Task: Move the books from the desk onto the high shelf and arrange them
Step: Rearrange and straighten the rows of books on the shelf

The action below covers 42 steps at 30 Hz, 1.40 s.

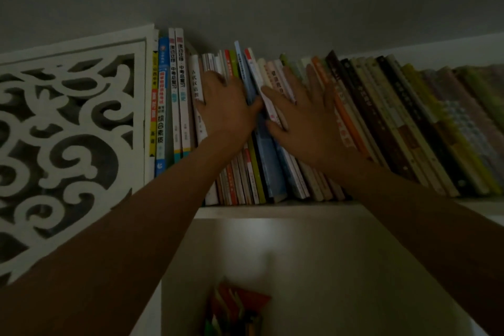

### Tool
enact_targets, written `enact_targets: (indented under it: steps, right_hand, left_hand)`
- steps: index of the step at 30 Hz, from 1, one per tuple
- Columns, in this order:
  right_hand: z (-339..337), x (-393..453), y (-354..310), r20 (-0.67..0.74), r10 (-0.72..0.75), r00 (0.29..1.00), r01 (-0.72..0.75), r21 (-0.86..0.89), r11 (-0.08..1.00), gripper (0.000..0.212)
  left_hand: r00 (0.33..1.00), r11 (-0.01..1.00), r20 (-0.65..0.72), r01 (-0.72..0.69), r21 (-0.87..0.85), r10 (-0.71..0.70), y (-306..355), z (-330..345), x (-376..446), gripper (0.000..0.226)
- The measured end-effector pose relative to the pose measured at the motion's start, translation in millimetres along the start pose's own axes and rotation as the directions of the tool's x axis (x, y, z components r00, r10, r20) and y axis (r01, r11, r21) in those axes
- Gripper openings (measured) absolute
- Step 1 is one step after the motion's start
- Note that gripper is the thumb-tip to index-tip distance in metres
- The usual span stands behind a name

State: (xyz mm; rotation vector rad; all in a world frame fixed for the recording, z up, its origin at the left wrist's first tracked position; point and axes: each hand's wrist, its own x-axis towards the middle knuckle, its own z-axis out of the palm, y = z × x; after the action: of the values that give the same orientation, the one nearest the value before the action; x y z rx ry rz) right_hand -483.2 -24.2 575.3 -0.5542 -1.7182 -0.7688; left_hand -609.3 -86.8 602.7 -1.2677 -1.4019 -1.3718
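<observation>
Both my arms reach up toward twelve o'clock, to the high shelf [272, 211] whose front edge runs across the middle of my view. A long row of books [381, 123] stands on it, spines toward me, filling it from the carved white panel [68, 131] at nine o'clock out to the blurred far end at three o'clock. The books at the left stand nearly upright; from the middle on they lean over toward the left.

My left hand [226, 106] lies flat against the spines just left of centre, fingers straight and close together, pointing to twelve o'clock, thumb spread out toward three o'clock. It presses on a white book with dark lettering [197, 84] and the thin spines beside it, and grips nothing.

My right hand [302, 120] lies just beside it at its three o'clock side, fingers spread and straight, flat on the pale spines, with the thumb reaching toward nine o'clock. It also holds nothing. Between my two thumbs stands a light blue book [266, 155], taller than its neighbours, its top poking above the row; my left thumb touches it.

Below the shelf, at six o'clock, an open white compartment [341, 267] holds some reddish and green items [240, 305], too dim and blurred to name.
</observation>
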Motion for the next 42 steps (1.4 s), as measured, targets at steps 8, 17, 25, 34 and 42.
enact_targets:
  steps: [8,17,25,34,42]
  right_hand:
    - [-1,-42,6,0.068,-0.014,0.998,0.013,0.011,1.0,0.064]
    - [-19,-51,-2,0.206,0.007,0.978,-0.054,0.221,0.974,0.063]
    - [-27,-123,-39,0.045,0.036,0.998,-0.038,0.057,0.998,0.041]
    - [-14,-124,-42,0.028,0.155,0.988,-0.157,0.213,0.964,0.023]
    - [-28,-110,-52,0.281,0.422,0.862,-0.5,0.326,0.803,0.02]
  left_hand:
    - [0.993,0.992,0.101,0.067,-0.111,-0.056,4,-5,6,0.036]
    - [0.997,0.974,0.024,0.073,-0.216,-0.069,12,-17,-19,0.03]
    - [0.978,0.984,0.133,0.17,-0.06,-0.16,8,-13,-35,0.054]
    - [0.98,0.998,0.188,0.064,0.007,-0.064,5,-12,-47,0.05]
    - [0.968,0.999,0.248,-0.03,0.036,0.02,7,-21,-42,0.053]
